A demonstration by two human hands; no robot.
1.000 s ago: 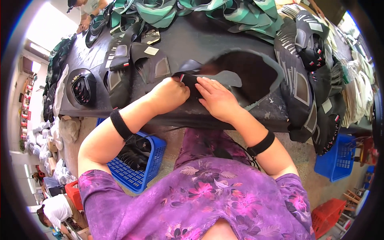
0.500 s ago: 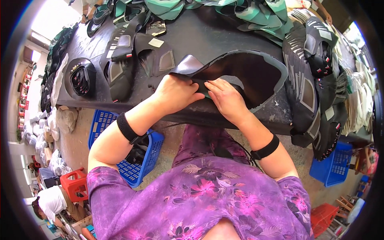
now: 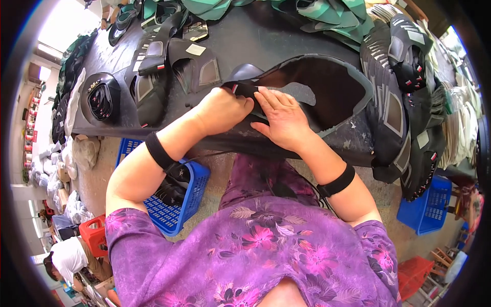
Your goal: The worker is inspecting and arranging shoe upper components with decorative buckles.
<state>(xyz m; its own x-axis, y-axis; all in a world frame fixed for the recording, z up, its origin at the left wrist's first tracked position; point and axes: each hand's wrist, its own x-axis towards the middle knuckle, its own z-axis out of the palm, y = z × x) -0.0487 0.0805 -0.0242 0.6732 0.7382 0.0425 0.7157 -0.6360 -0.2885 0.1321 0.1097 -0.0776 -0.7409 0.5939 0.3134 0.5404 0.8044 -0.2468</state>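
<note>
A black shoe upper [image 3: 340, 97] with a grey edge lies on the dark worktable [image 3: 245, 43], its shiny inner side partly showing. My left hand [image 3: 221, 110] is closed on its left end, where the material is folded over and a small red-and-white tag shows. Right beside it, my right hand [image 3: 280, 113] rests on the folded strip, fingers stretched flat and thumb spread toward me. The material under both hands is partly hidden.
Finished-looking black uppers [image 3: 149, 97] lie left of my hands, near a coil of black laces [image 3: 102, 101]. Stacked uppers [image 3: 383, 102] stand at the right. Green pieces [image 3: 337, 23] are piled at the back. Blue baskets [image 3: 197, 189] sit below the table edge.
My right hand has flattened out and its fingers now lie across the fold. My left hand has shifted slightly left and closed. A red-and-white tag has come into sight on the upper.
</note>
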